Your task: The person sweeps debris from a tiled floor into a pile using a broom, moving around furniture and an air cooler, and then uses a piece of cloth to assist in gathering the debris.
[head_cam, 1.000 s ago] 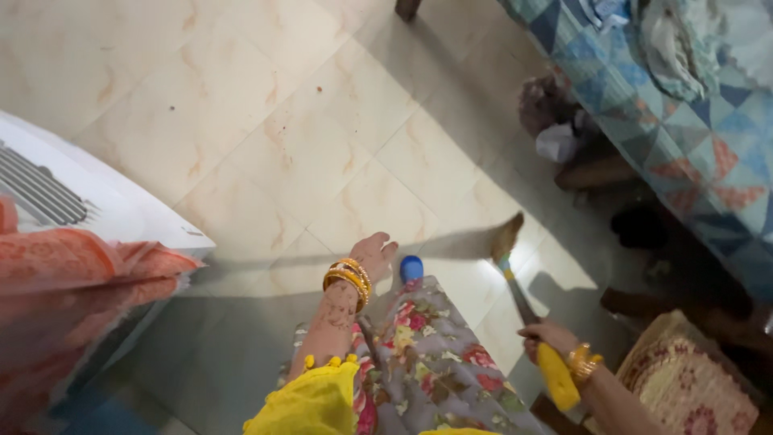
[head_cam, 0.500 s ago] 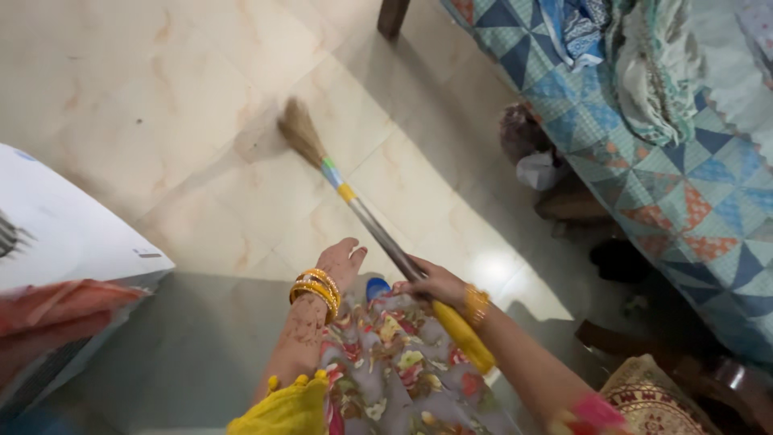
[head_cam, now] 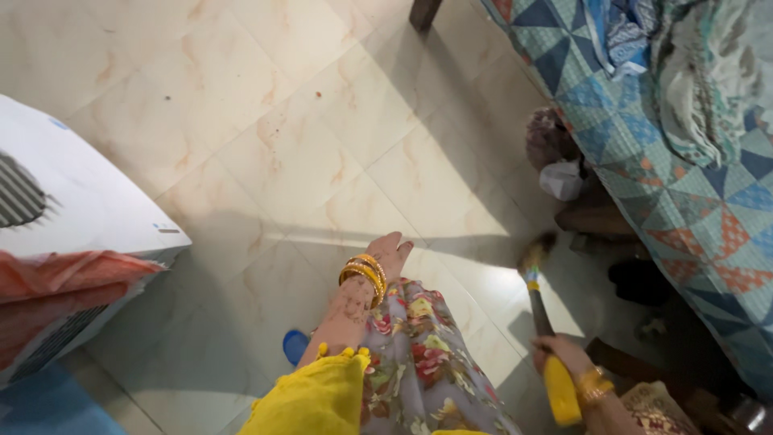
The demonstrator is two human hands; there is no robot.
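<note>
My right hand [head_cam: 564,354] grips the yellow handle of a broom [head_cam: 541,322] at the lower right. The broom's bristles touch the tiled floor [head_cam: 306,137] close to the bed's edge. My left hand [head_cam: 388,254], with gold bangles on the wrist, rests against my floral trousers [head_cam: 419,354] and holds nothing; its fingers are loosely together. A yellow sleeve covers my left upper arm.
A bed with a patchwork quilt [head_cam: 684,161] fills the right side, with bags and dark items underneath. A white cooler [head_cam: 72,209] draped with orange cloth stands at the left. A blue slipper [head_cam: 295,346] shows by my leg. A woven mat [head_cam: 656,407] lies at the bottom right.
The broom has swung from the upper left of the floor back to the right, near the bed. My right hand moved right and down with it. My left hand stayed on my leg.
</note>
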